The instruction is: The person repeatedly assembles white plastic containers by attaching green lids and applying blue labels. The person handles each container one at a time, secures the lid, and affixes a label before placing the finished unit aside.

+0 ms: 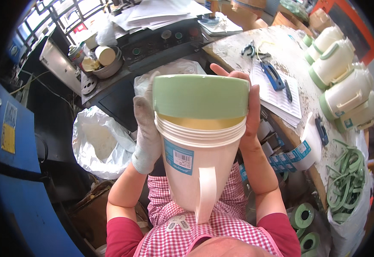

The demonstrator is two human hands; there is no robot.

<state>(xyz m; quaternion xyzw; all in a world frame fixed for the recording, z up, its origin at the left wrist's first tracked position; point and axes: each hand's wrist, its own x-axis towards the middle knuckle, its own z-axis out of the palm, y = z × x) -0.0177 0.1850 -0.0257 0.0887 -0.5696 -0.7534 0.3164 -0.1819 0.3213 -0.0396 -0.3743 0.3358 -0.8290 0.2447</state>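
A cream plastic jug (215,156) with a side handle and a blue-and-white label rests against my lap, its threaded rim facing up. Over that rim sits a pale green round cap (200,96); it is slightly tilted, and a yellowish gap shows between it and the threads. My left hand (145,132), in a grey-white glove, presses along the left side of the cap and rim. Bare, my right hand (251,105) wraps the cap's right side, with one finger sticking out behind. The far fingers of both hands are partly hidden by the cap.
On the worn table at right lie papers (277,103), a blue cutter (272,76), pliers (249,49) and a label strip (302,152). Several cream-and-green jugs (350,90) line its far right. Green straps (345,184) fill a bag; a white bag (99,143) stands left.
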